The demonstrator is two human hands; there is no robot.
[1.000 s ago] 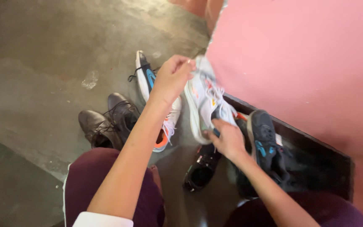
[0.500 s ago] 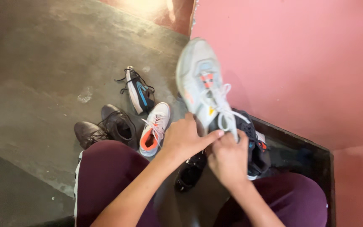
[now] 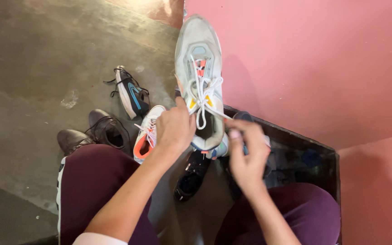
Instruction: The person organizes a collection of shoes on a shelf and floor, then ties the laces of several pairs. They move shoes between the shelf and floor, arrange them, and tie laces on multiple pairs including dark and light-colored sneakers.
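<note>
Gripping the white sneaker by its side, the left hand is closed around it near the collar, toe pointing away and up against the pink wall. Right hand sits just beside the heel, fingers curled, pinching what looks like the white lace, hard to tell for sure. Below on the concrete floor: a black shoe, a white-orange sneaker, a dark blue one, and brown dress shoes.
</note>
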